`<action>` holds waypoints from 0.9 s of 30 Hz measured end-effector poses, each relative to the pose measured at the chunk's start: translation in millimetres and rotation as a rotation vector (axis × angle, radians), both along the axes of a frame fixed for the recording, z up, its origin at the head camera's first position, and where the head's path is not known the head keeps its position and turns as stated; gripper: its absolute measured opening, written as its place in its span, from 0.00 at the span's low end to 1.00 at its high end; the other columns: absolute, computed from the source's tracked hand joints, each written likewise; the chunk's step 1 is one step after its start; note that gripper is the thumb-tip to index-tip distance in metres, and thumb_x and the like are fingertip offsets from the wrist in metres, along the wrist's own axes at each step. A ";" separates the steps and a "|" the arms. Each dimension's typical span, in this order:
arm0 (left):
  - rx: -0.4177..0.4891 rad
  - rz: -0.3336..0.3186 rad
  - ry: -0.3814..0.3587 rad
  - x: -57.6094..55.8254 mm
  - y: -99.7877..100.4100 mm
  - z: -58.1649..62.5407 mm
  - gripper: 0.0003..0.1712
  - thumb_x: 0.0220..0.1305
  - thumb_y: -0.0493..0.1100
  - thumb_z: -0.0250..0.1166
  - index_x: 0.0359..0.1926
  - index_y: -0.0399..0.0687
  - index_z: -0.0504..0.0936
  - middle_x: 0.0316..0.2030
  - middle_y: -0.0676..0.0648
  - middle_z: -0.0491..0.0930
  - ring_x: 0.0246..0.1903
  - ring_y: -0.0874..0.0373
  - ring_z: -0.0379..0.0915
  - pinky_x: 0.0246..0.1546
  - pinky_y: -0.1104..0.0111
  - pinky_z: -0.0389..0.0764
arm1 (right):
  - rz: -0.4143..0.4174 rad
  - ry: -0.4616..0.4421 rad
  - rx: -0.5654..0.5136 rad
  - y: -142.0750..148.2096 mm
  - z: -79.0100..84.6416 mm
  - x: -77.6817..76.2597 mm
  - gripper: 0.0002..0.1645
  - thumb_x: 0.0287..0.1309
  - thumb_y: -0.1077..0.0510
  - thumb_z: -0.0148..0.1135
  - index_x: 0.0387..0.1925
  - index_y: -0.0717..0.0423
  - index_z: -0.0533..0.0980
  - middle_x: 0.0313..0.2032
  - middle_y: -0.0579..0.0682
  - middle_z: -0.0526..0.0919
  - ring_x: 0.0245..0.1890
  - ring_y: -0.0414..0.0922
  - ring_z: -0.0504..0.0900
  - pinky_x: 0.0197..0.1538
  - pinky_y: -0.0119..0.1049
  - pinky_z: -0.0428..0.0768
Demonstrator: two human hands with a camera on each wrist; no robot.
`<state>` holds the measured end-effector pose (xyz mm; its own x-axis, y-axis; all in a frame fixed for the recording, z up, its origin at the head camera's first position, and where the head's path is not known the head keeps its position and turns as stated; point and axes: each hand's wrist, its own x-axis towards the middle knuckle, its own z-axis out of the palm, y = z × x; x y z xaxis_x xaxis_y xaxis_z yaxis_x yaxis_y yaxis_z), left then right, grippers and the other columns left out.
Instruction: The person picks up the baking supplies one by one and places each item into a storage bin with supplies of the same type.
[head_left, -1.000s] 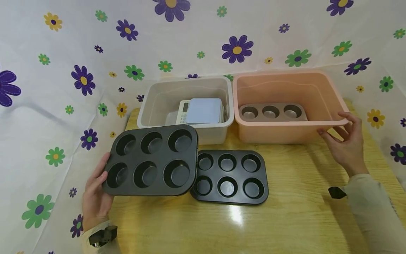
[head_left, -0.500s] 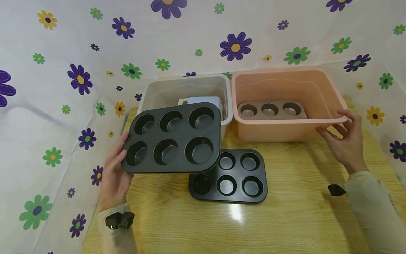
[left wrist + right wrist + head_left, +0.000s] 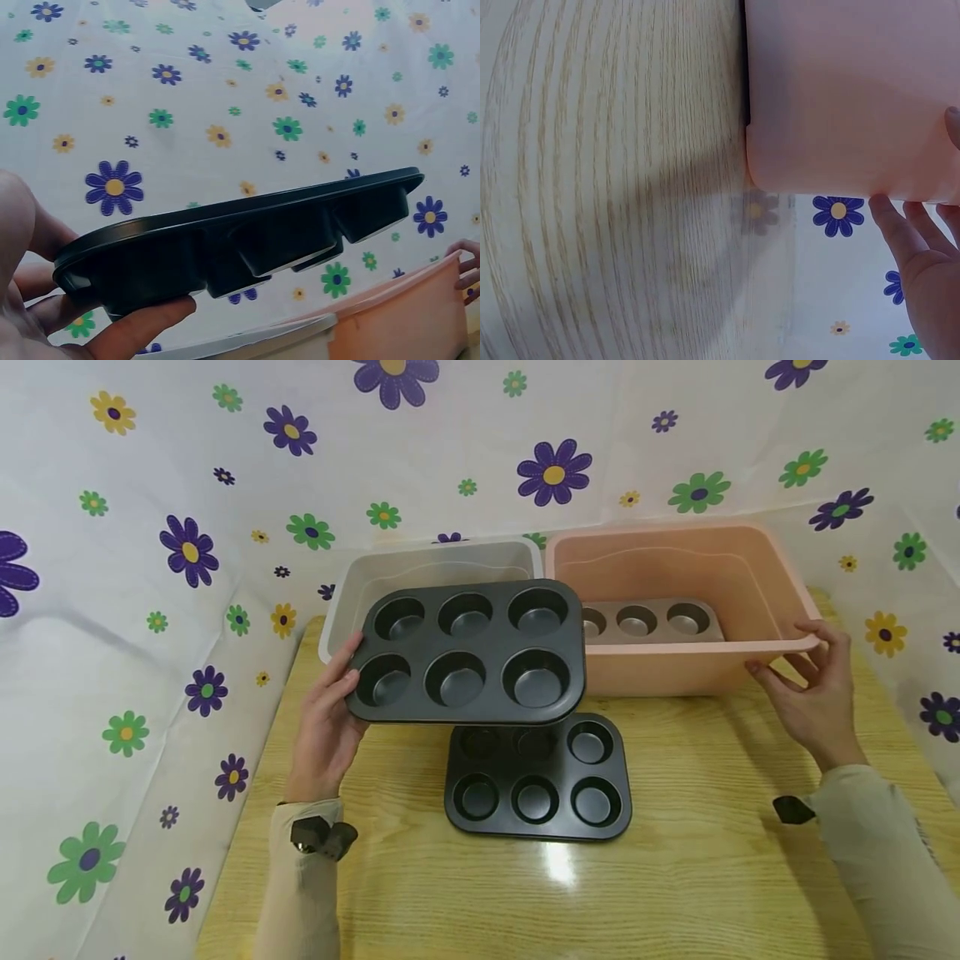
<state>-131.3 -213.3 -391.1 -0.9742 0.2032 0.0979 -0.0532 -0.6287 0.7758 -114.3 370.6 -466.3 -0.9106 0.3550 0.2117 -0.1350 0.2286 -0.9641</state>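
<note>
My left hand [image 3: 324, 735] grips the left end of a dark muffin pan [image 3: 428, 649], with the thumb above and the fingers under it. Held in the air, the pan hides much of the white bin behind it. In the left wrist view the undersides of the pan's cups [image 3: 289, 240] show, tilted upward to the right. My right hand [image 3: 817, 710] holds the front right corner of the pink bin [image 3: 660, 668], thumb against the outside wall. Inside that bin lies a brown muffin pan [image 3: 655, 612], partly covered by the held pan.
A smaller dark muffin pan [image 3: 561, 788] lies on the wooden table [image 3: 420, 893], below the held pan. The white bin [image 3: 337, 618] stands left of the pink one. A flower-patterned sheet [image 3: 450, 435] rises behind both bins.
My left hand has carried the dark muffin pan rightward and up, from beside the white bin to in front of both bins. The scale in the white bin is now hidden. My right hand stays put.
</note>
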 end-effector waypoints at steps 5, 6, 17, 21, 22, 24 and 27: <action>-0.022 -0.012 0.009 -7.5 15.5 4.0 0.29 0.87 0.33 0.49 0.82 0.50 0.70 0.75 0.47 0.73 0.53 0.56 0.90 0.46 0.69 0.92 | 0.021 0.013 -0.017 -1.8 -1.3 -0.4 0.48 0.64 0.77 0.69 0.78 0.47 0.63 0.71 0.42 0.71 0.64 0.39 0.80 0.53 0.16 0.80; -0.030 -0.017 0.011 -9.3 19.0 4.9 0.29 0.87 0.33 0.50 0.82 0.51 0.71 0.74 0.48 0.74 0.53 0.57 0.90 0.46 0.69 0.92 | 0.023 0.019 -0.022 -2.0 -1.4 -0.5 0.48 0.64 0.77 0.69 0.78 0.47 0.63 0.71 0.42 0.71 0.63 0.39 0.80 0.53 0.16 0.81; -0.078 -0.057 0.000 -32.0 63.8 14.4 0.34 0.86 0.30 0.44 0.87 0.44 0.57 0.82 0.42 0.64 0.59 0.58 0.87 0.51 0.66 0.91 | 0.017 0.025 0.042 -1.6 -3.1 -0.8 0.49 0.64 0.76 0.69 0.79 0.47 0.62 0.74 0.43 0.72 0.65 0.41 0.80 0.54 0.16 0.80; -0.080 -0.060 -0.002 -38.5 80.7 17.2 0.34 0.86 0.30 0.44 0.88 0.44 0.55 0.85 0.40 0.60 0.59 0.58 0.87 0.49 0.67 0.92 | 0.002 0.011 0.105 -0.7 -3.0 -0.7 0.49 0.65 0.75 0.70 0.79 0.46 0.60 0.74 0.42 0.71 0.66 0.41 0.80 0.54 0.15 0.80; -0.076 -0.058 -0.005 -40.3 84.9 18.1 0.34 0.87 0.30 0.44 0.88 0.44 0.55 0.85 0.39 0.60 0.58 0.58 0.87 0.48 0.67 0.92 | 0.000 0.008 0.117 -0.5 -3.0 -0.7 0.50 0.65 0.75 0.70 0.80 0.46 0.60 0.74 0.42 0.70 0.67 0.41 0.79 0.54 0.15 0.79; -0.068 -0.053 -0.013 -44.5 93.3 20.2 0.34 0.87 0.31 0.45 0.88 0.45 0.56 0.85 0.40 0.60 0.58 0.58 0.87 0.48 0.67 0.92 | 0.001 0.010 0.123 -0.3 -3.3 -1.0 0.50 0.65 0.74 0.70 0.80 0.46 0.59 0.74 0.42 0.70 0.67 0.42 0.79 0.54 0.15 0.79; -0.070 -0.043 -0.033 -50.4 106.3 24.1 0.34 0.87 0.31 0.46 0.87 0.46 0.58 0.85 0.41 0.61 0.55 0.59 0.87 0.45 0.67 0.92 | 0.014 0.009 0.083 0.2 -4.6 -0.1 0.50 0.65 0.75 0.70 0.80 0.45 0.60 0.75 0.43 0.71 0.66 0.40 0.80 0.54 0.16 0.80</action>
